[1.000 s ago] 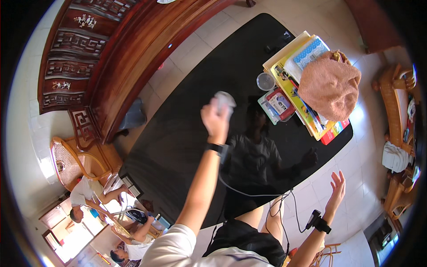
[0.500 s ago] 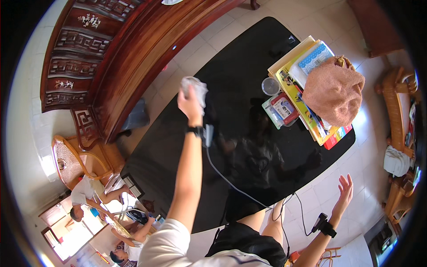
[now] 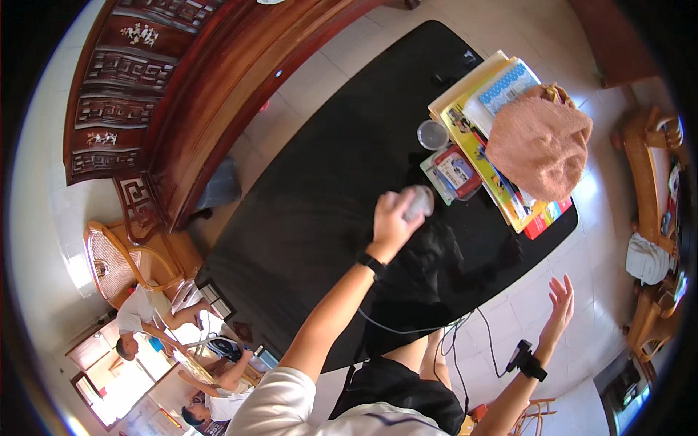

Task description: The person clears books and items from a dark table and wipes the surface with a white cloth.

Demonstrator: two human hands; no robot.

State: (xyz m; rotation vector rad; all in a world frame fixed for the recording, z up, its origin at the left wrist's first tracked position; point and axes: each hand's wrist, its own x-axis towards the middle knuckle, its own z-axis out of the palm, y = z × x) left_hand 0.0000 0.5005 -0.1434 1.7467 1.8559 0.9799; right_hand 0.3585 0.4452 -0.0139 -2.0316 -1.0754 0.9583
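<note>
My left hand (image 3: 392,224) is closed around a crumpled greyish-white cloth (image 3: 419,203), low over the middle of the glossy black table (image 3: 313,189). Motion blurs its fingers a little. Just beyond the cloth lies a red and clear plastic pack (image 3: 452,173), with a round clear container (image 3: 432,135) beside it. Off the table's near right edge, my right hand (image 3: 560,305) hangs in the air, fingers stretched out and holding nothing. Black bands circle both wrists, and a cable trails from the left one across the table edge.
Books and papers (image 3: 472,123) are stacked at the table's right, with a brown towel (image 3: 542,149) heaped on top. A carved wooden bench (image 3: 211,94) stands along the left. Two other people sit at lower left near a wicker chair (image 3: 120,265). Cables (image 3: 454,330) hang by my legs.
My left hand has swept the cloth from the table's far left edge rightward and nearer, toward the plastic pack. My right hand has barely moved.
</note>
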